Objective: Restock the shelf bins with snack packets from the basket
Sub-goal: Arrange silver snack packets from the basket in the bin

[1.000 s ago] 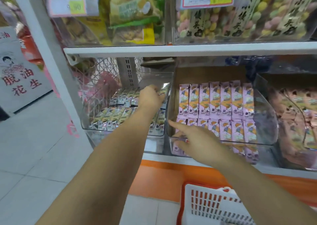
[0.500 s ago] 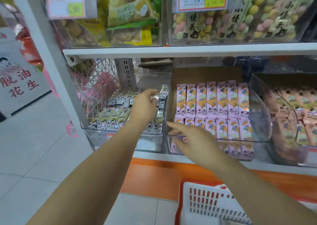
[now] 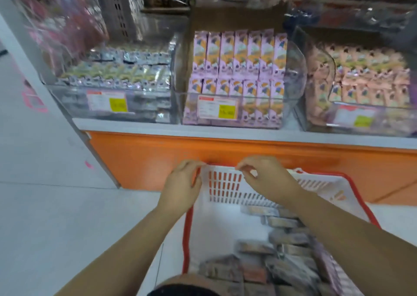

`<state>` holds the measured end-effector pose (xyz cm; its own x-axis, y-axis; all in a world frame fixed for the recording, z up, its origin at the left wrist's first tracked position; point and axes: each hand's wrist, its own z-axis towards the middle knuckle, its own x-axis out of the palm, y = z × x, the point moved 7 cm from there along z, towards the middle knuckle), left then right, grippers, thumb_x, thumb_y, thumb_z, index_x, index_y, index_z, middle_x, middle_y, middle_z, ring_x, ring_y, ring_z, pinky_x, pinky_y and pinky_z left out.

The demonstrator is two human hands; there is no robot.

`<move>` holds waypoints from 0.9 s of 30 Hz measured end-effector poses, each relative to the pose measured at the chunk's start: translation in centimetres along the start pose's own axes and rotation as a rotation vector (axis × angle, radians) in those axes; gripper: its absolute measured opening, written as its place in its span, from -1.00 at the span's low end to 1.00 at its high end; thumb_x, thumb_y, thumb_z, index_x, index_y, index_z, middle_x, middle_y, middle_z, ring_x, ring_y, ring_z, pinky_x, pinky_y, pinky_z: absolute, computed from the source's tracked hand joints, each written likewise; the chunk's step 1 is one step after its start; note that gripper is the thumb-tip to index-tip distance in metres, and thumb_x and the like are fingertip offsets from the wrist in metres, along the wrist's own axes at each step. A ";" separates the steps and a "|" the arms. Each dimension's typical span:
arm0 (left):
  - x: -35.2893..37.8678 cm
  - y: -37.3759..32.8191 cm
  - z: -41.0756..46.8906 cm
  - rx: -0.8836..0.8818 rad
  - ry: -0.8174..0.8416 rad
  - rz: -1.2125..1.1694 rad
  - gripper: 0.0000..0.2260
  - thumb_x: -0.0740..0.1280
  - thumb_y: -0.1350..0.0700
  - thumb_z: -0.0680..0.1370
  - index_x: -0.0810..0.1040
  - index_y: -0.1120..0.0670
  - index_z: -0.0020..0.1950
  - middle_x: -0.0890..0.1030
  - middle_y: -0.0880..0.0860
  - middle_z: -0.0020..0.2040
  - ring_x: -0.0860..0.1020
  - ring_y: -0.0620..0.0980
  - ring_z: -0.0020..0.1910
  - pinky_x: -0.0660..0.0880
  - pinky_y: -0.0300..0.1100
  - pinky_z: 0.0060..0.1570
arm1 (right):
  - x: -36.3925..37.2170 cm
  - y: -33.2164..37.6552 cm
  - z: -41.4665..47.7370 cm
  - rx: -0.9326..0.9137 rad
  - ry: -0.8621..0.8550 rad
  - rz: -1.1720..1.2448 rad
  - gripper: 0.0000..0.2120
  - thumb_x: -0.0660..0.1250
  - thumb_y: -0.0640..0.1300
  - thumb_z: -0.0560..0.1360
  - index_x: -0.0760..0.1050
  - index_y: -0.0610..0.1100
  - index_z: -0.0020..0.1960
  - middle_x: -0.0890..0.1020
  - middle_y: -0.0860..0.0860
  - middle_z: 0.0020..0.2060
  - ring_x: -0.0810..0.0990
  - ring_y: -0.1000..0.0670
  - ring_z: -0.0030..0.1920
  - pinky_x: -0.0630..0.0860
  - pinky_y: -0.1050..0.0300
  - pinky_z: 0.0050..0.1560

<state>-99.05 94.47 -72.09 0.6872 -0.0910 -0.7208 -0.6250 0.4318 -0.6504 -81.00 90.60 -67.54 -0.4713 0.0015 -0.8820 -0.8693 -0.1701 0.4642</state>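
At the left of the frame I see the left bin point(image 3: 108, 79), a clear one with silver and green snack packets point(image 3: 126, 70) lying flat in rows; it has space above them. In the upper middle stands the middle bin point(image 3: 293, 70), full of pink and orange packets point(image 3: 239, 56) standing upright in two rows. At the right the right bin point(image 3: 320, 54) holds peach-coloured packets point(image 3: 370, 74), blurred.

Below the shelf, in the lower middle of the frame, is the basket point(image 3: 225, 185), white with a red rim, on the floor against the orange shelf base point(image 3: 146, 160). My left hand point(image 3: 182, 187) is at its far left corner, fingers curled at the rim; I cannot tell if they really grip it. My right hand point(image 3: 266, 178) is just beside, over the far wall, fingertips drawn together, and I see nothing pinched between them. Both hands hold no packet.

The packets for restocking point(image 3: 282, 250) lie in the lower right of the basket, dark and blurred, near my right forearm.

I judge this is the fetching step: the hands are at the basket to take the next load. The next move calls for reaching back and down to the pile, which is nearer to me than the hands are now, and gathering a few packets in one direction so they go in the bin in order.
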 end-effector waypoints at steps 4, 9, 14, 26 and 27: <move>4.7 1.6 -2.3 -0.083 0.108 0.039 -0.63 0.27 0.28 0.53 0.48 0.07 0.32 0.43 0.03 0.34 0.37 0.02 0.33 0.24 -0.20 0.33 | 5.6 -5.8 -4.0 0.264 0.256 0.028 -0.76 0.23 -0.21 0.53 0.58 -0.08 0.15 0.65 -0.03 0.03 0.61 -0.02 -0.02 0.50 0.14 0.06; 6.0 1.9 -3.1 -0.060 0.043 0.112 -0.61 0.23 0.40 0.45 0.57 0.11 0.20 0.55 0.02 0.24 0.37 0.03 0.32 0.33 -0.14 0.30 | 12.8 -11.2 -9.2 0.465 0.711 -0.032 -0.68 0.26 -0.15 0.57 0.46 -0.08 0.31 0.53 -0.01 0.23 0.53 -0.02 0.18 0.47 0.13 0.16; 6.0 1.8 -3.2 -0.059 0.053 0.167 -0.65 0.21 0.42 0.45 0.61 0.11 0.11 0.55 0.02 0.22 0.38 0.07 0.30 0.27 -0.23 0.22 | 18.6 -12.8 -12.2 0.460 1.040 -0.247 -0.72 0.28 -0.25 0.51 0.51 -0.14 0.20 0.52 -0.16 0.18 0.53 -0.16 0.11 0.48 0.06 0.10; 6.1 2.0 -3.5 -0.097 0.057 0.143 -0.68 0.21 0.40 0.48 0.61 0.10 0.08 0.54 -0.02 0.23 0.32 0.03 0.35 0.23 -0.25 0.26 | 20.7 -13.6 -12.3 0.421 0.963 -0.374 -0.55 0.26 -0.23 0.52 0.31 -0.15 0.40 0.40 -0.12 0.30 0.43 -0.13 0.26 0.35 0.03 0.26; 6.1 2.0 -3.5 -0.091 0.056 0.146 -0.68 0.21 0.39 0.48 0.61 0.10 0.08 0.54 -0.02 0.23 0.32 0.03 0.35 0.23 -0.26 0.26 | 20.7 -13.4 -12.3 0.456 0.931 -0.327 -0.57 0.27 -0.23 0.52 0.34 -0.14 0.37 0.42 -0.12 0.28 0.45 -0.13 0.23 0.37 0.04 0.23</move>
<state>-97.37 91.66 -78.59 0.5668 -0.0845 -0.8195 -0.7491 0.3610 -0.5554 -77.27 80.82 -93.00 -0.0758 -0.8001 -0.5950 -0.9963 0.0851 0.0125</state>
